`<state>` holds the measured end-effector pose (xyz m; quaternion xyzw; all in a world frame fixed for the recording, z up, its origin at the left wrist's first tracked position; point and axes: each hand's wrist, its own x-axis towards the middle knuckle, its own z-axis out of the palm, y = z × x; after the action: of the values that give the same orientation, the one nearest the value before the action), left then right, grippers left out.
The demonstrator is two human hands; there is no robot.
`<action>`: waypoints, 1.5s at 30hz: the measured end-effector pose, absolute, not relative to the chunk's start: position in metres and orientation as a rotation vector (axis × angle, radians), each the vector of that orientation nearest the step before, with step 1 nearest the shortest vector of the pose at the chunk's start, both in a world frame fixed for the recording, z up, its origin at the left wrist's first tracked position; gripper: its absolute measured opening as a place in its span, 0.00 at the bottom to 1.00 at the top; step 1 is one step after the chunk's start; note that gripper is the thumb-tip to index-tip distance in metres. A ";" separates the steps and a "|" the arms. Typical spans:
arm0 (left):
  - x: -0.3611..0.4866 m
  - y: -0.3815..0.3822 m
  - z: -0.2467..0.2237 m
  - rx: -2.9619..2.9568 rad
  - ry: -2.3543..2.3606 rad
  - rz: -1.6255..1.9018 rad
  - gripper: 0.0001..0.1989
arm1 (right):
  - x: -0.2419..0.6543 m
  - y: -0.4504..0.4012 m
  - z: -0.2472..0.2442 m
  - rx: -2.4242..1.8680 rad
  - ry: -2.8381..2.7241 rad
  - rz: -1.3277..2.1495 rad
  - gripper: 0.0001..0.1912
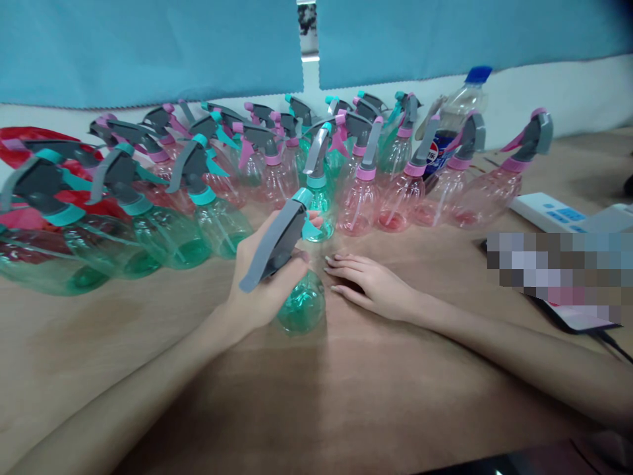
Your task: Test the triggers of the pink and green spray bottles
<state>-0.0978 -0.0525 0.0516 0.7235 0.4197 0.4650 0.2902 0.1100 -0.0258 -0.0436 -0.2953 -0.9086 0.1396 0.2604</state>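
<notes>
A wooden tabletop (395,396) fills most of the view, with blue cloth (163,49) hanging behind it. Clear pink spray bottles (357,204) and clear green spray bottles (171,237) stand in crowded rows across the back and left, some overlapping, with red material (24,137) showing behind them at far left. A cola bottle (462,109) with a blue cap rises behind the pink ones on the right. The held green spray bottle (301,307) is at the middle, in front of the rows, tilted slightly; whether its base touches the tabletop I cannot tell. The two hands are apart: the left hand (270,277) is clasped around this bottle's upper part, below the grey trigger lever (277,244), while the right hand (370,284) lies palm-down just beside it, fingers loosely extended. At right sit a flat device (554,284), its screen pixelated, and a white device (548,211) with blue panels. Smallest is the held bottle's turquoise nozzle (302,196).
</notes>
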 end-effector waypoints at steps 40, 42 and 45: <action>-0.098 -0.054 0.060 2.004 1.168 1.154 0.18 | 0.110 -0.026 -0.045 -0.798 -2.460 0.366 0.17; -0.100 -0.052 0.058 2.027 1.139 1.150 0.17 | 0.110 -0.026 -0.045 -0.800 -2.461 0.369 0.17; -0.102 -0.049 0.054 2.045 1.115 1.141 0.18 | 0.110 -0.026 -0.045 -0.796 -2.457 0.383 0.17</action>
<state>-0.1017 -0.0494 0.0535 0.7591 0.4139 0.4235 0.2705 0.1100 -0.0257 -0.0449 -0.2944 -0.9080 0.1416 0.2623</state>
